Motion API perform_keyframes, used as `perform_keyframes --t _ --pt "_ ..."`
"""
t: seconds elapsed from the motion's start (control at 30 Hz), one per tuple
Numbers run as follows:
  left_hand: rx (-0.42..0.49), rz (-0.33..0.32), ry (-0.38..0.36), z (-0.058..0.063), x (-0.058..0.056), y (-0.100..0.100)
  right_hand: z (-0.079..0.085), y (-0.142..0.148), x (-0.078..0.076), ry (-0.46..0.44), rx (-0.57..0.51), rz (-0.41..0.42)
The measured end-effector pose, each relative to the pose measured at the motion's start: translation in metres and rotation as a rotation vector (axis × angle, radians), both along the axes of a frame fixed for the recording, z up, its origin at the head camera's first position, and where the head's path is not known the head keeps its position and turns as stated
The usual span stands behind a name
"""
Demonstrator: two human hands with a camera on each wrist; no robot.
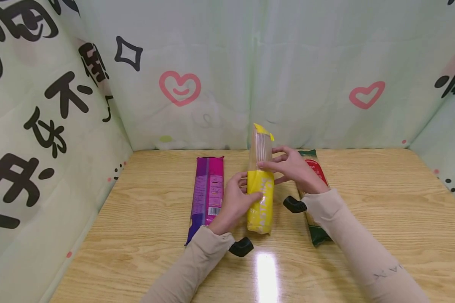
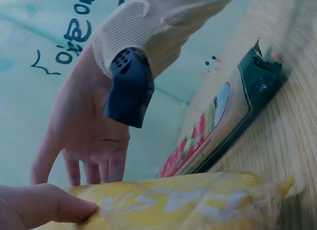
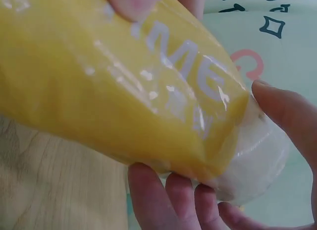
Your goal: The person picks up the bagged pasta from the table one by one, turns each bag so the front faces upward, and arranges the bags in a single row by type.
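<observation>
While both hands hold it near the centre of the head view, the yellow packet (image 1: pixel 260 210) stands with its long axis running almost straight up the frame, the clear section and crumpled yellow tip towards the top and the yellow end towards the bottom. Pale lettering follows that length, and the upper part overlaps the backdrop (image 1: pixel 307 63) beyond the far edge of the table (image 1: pixel 136 235). The left hand (image 1: pixel 233 204) has its grip clamped on the yellow lower part, thumb across the front; the right hand (image 1: pixel 297 170) has its grip clamped higher up, thumb on the clear section and fingers along the right side. It looks fairly light, with thin, glossy film that could slip. Straight pale lines inside suggest stiff, breakable strands, so holding the full middle with spread fingers seems safer than pinching the loose tip or bending it. A purple packet (image 1: pixel 208 193) lies to the left in the frame, and a green-ended packet (image 2: pixel 218 126) lies to the right, partly behind the right arm.
</observation>
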State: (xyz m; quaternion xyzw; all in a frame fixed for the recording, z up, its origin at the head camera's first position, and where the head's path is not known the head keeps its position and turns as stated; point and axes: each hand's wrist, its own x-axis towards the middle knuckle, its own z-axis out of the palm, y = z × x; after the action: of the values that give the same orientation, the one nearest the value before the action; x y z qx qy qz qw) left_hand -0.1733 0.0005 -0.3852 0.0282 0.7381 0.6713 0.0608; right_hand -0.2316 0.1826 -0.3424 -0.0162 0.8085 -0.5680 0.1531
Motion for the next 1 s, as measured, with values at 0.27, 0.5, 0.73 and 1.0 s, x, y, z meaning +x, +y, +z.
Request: perform_keyframes --t 0.27,0.5,0.73,1.0 --pt "0.127 -0.038 -0.096 0.000 -0.003 -0.006 0.003 0.004 0.006 0.061 0.028 0.013" --pt "0.188 -0.074 -0.188 0.000 -0.007 -0.013 -0.006 0.014 0.003 0.043 -0.073 0.053" --pt "0.224 -0.116 -0.187 -0.002 -0.010 -0.017 -0.011 0.017 0.002 -0.001 -0.156 0.087" --pt "0.263 -0.170 -0.174 -0.004 -0.011 -0.019 -0.013 0.015 0.003 0.004 -0.202 0.067"
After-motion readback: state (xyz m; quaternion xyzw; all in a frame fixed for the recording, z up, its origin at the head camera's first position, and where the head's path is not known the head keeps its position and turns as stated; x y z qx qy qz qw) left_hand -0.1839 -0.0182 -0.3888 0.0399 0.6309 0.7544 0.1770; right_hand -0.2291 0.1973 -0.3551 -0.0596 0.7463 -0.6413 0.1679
